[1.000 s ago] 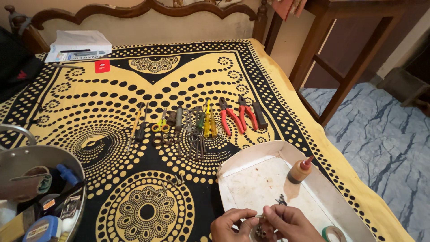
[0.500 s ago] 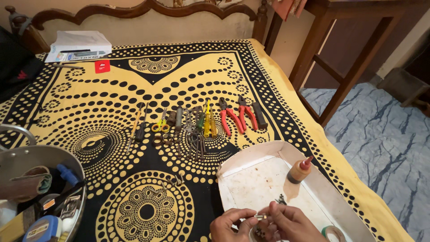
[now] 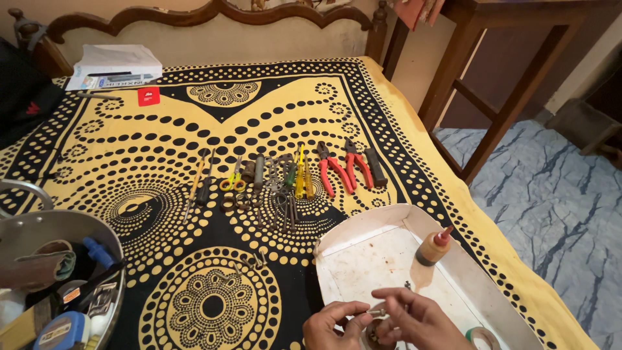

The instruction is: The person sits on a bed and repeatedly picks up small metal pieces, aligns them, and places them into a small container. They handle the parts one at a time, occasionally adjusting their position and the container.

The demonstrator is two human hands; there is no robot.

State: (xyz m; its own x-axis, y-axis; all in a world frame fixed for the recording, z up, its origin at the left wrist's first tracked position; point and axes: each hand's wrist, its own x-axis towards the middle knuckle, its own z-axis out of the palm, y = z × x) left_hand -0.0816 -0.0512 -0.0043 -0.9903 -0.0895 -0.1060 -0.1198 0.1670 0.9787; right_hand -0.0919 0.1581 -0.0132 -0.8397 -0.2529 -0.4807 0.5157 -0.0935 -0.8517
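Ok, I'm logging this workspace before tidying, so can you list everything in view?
patterned cloth: one, yellow and black, covering the bed
white tray: one, at the cloth's near right
small bottle: one, brown with red tip, lying in the tray
pliers: two pairs, red handles, right end of the tool row
small scissors: one, yellow handles, in the row
screwdrivers: several, mixed colours, in the row
metal bowl: one, steel, near left, holding odds and ends
tape roll: one, bottom right
papers: white stack, far left
left hand: at a small metal part
right hand: on the same part
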